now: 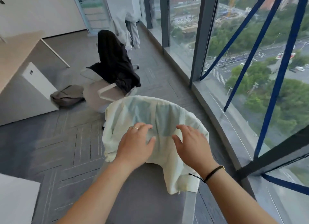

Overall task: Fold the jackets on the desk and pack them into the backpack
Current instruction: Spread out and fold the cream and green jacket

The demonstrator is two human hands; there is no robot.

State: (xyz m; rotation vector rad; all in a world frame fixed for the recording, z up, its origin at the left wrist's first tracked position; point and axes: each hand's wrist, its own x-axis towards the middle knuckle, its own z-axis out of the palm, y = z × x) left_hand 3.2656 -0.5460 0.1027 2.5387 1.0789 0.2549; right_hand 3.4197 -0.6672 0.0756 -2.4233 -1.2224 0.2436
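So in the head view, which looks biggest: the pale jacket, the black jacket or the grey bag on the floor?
1. Pale jacket, though nearest the camera, so unsure.
2. Black jacket.
3. Grey bag.

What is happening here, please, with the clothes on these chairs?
A person reaches with both hands for a pale jacket draped over the back of the near chair. The left hand and right hand are spread over the cloth, not yet gripping it. A black jacket hangs on the next chair, a whitish garment on one further back. A grey bag lies on the floor by the desk. Nothing looks folded or packed.
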